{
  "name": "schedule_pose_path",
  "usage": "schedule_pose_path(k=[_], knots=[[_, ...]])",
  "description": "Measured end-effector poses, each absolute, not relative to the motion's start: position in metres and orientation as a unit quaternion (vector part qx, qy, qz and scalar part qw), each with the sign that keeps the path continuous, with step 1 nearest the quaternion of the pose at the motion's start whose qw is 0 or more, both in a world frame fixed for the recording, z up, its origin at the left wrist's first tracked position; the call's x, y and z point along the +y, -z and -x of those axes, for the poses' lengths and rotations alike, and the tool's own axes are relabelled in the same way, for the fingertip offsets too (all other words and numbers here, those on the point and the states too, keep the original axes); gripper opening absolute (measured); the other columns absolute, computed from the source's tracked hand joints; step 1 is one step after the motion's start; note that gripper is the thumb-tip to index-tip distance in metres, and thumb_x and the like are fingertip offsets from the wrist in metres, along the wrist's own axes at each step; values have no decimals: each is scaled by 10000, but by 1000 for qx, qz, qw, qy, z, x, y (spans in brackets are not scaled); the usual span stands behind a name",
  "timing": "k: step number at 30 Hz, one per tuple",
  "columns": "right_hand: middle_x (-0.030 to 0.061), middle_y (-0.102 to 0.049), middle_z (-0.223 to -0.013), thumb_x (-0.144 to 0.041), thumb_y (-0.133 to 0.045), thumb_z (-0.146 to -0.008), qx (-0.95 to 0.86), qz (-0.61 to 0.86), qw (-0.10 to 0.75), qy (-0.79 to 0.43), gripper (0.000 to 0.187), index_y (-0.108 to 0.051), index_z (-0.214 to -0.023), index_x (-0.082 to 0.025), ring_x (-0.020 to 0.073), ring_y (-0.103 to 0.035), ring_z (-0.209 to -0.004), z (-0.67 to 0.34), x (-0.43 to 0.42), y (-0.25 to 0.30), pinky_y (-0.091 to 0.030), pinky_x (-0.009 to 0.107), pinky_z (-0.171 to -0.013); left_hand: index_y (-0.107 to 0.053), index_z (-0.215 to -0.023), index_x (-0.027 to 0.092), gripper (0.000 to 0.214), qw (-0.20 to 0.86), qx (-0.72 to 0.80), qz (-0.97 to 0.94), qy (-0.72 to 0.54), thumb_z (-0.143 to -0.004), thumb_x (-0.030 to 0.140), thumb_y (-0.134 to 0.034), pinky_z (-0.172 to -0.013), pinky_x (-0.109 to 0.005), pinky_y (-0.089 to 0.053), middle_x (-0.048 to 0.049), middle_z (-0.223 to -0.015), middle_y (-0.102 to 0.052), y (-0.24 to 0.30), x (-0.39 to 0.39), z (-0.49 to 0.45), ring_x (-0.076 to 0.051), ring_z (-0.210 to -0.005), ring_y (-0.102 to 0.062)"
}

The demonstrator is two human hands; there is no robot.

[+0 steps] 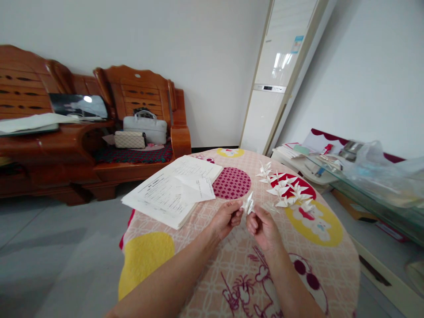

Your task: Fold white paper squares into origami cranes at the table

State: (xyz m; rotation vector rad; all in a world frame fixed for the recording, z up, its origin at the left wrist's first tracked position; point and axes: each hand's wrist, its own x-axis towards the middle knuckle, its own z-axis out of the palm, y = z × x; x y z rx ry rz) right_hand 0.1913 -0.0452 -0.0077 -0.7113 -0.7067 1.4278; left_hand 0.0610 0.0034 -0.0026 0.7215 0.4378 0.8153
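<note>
1. The table (198,221) has a rounded edge and is covered by a pale pink cloth (336,276) with lattice lines, coloured circles and cartoon figures.
2. Near the far left edge of the table lies a pile of printed sheets (155,194), and on it rests a loose white paper (197,189).
3. Beyond the left edge there is wooden seating (142,86), which carries a grey bag (149,130).
4. Behind the far edge stands a tall white air conditioner (260,117); beyond the right edge, a glass shelf (391,214) bears a clear plastic bag (374,168).
5. The paper crane (248,204) is held above the middle of the table. It is white, with sharp folds; smaller details I cannot tell.
6. The left hand (228,218) and the right hand (264,227) are both curled, each pinching one side of it.
7. Near the far right edge are several finished-looking white cranes (281,189), with pointed wings.
</note>
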Motion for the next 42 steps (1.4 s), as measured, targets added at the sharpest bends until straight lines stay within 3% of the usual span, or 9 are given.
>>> schedule_pose_path(k=[8,13,17,23,42], knots=[[-76,-436,-374,-392,-759,-731,-304,304,657,-619,353,-528,-567,-182,60,-360,-305,-192,-45,8,-265,186,-317,-452,-628,135,405,841,181,-310,-405,-660,347,-796,-387,-164,-119,69,-510,-422,7,0,-66,3,-385,-235],[-59,-453,-379,-427,-705,-785,-310,297,651,-626,395,-515,-540,-183,70,-386,-313,-191,-46,7,-290,199,-332,-485,-658,130,347,840,194,-305,-404,-736,365,-729,-387,-167,-167,40,-539,-477,5,1,-64,-14,-388,-285],[-64,-431,-354,-447,-712,-776,-292,311,659,-620,413,-514,-531,-179,64,-374,-295,-192,-45,9,-273,193,-323,-433,-581,139,394,851,203,-280,-395,-785,366,-683,-383,-171,-170,62,-479,-381,6,3,-65,-15,-378,-263],[-72,-412,-355,-474,-713,-765,-279,305,653,-634,416,-523,-540,-181,62,-360,-293,-193,-44,9,-263,193,-321,-430,-608,149,399,851,179,-265,-417,-738,354,-747,-402,-171,-212,62,-489,-415,5,3,-65,-21,-395,-283],[-98,-328,-343,-363,-718,-768,-254,291,677,-627,391,-481,-511,-188,50,-309,-296,-200,-47,5,-266,194,-337,-460,-606,138,386,860,177,-253,-406,-759,371,-726,-399,-175,-222,52,-509,-426,8,3,-66,-24,-405,-306]])
